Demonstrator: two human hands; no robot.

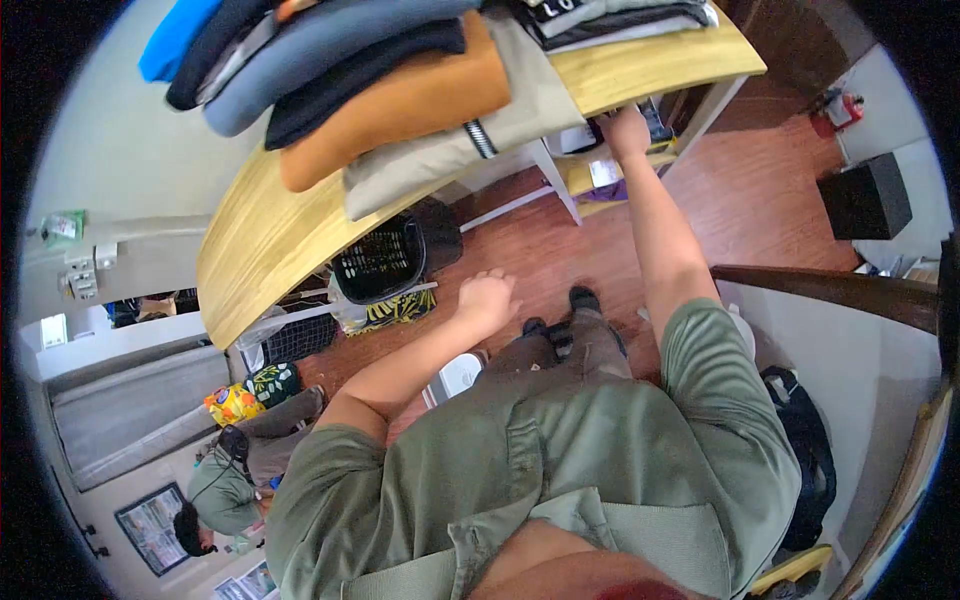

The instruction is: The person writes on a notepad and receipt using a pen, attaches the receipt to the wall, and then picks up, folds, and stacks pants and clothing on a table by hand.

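My right hand point(625, 134) reaches to the shelf unit under the right part of the wooden tabletop point(655, 68); its fingers are partly hidden by the table edge, and what they touch cannot be made out. My left hand point(488, 300) hangs over the floor in front of my body, fingers somewhat apart, with nothing in it. On the tabletop lies a stack of folded clothes, with an orange garment point(400, 105) above a beige one point(440, 160). Another folded pile point(615, 25) lies at the top right.
Below the table stands a black basket point(378, 262). A black box-like object point(865, 197) is at the right, and a black bag point(800, 455) hangs by the right wall. Another person point(225, 490) is at the lower left, beside colourful bundles point(235, 403).
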